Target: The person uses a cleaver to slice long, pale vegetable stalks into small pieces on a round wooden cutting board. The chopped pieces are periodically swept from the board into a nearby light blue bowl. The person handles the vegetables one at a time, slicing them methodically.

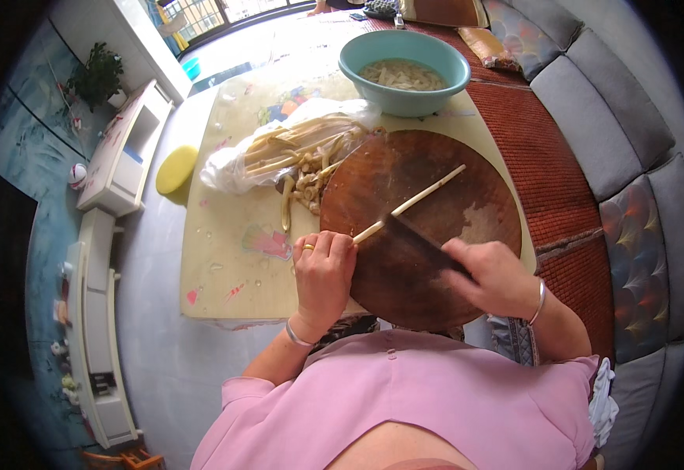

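My left hand (323,270) grips the near end of a pale, thin vegetable stalk (430,189) at the left edge of a round wooden chopping board (436,276). The stalk lies diagonally across the board. In my right hand (485,276) is a dark-bladed knife (421,241), blurred, its blade tip at the middle of the stalk. Beyond my left hand, more long stalks (283,147) lie in a clear plastic bag (224,170), with brownish trimmed ends (309,185) heaped beside the board.
A teal plastic basin (403,103) holding cut pieces in water stands behind the board on the patterned table (230,235). A yellow stool (176,170) is at the left. A grey sofa (588,123) and red woven mat (547,153) lie to the right. Part of another person shows at the far end.
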`<state>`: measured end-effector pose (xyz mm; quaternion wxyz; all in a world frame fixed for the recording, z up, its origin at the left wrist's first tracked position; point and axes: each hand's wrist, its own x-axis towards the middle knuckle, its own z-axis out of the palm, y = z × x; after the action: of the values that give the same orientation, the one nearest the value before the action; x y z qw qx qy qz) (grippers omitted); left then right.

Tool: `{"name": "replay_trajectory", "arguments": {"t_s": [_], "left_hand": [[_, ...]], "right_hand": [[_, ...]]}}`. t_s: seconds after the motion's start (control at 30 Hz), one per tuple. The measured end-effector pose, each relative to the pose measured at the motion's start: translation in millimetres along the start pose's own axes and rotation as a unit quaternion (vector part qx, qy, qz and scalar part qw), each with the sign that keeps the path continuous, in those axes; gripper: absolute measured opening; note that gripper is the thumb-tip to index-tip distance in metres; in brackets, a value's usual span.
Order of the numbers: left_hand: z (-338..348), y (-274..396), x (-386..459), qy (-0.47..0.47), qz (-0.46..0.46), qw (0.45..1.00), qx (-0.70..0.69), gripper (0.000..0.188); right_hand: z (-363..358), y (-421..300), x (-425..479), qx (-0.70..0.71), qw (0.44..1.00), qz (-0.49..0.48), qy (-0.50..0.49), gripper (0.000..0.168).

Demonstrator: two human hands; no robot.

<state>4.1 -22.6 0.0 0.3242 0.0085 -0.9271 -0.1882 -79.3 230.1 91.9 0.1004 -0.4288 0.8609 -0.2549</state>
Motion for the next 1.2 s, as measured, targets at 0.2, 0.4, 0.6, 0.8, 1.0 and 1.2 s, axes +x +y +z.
{"name": "replay_trajectory", "arguments": {"t_s": [0.2,0.4,0.6,0.8,1.0,1.2], "left_hand": [[2,-2,0,-0.003,-0.002,0.999,-0.034,0.01],[0,-1,0,-0.011,0.025,0.999,-0.045,0.009],[0,-3,1,-0.011,0.044,0.998,-0.038,0.007],[-1,-4,0,-0.025,0.041,0.997,-0.053,0.007],[1,-2,1,-0.013,0.039,0.998,-0.049,0.008],[2,-3,1,-0.016,0.046,0.998,-0.044,0.009]], "right_hand": [[-14,34,-3,-0.031,0.992,0.102,0.067,0.022],[-1,11,-2,-0.062,0.996,0.05,0.032,0.018],[13,-12,0,0.01,0.999,-0.022,-0.029,0.017],[0,7,-5,-0.006,0.999,0.032,0.032,0.02],[-8,21,-7,-0.06,0.992,0.098,0.054,0.02],[15,-4,-5,-0.032,0.999,0.001,0.01,0.018]]}}
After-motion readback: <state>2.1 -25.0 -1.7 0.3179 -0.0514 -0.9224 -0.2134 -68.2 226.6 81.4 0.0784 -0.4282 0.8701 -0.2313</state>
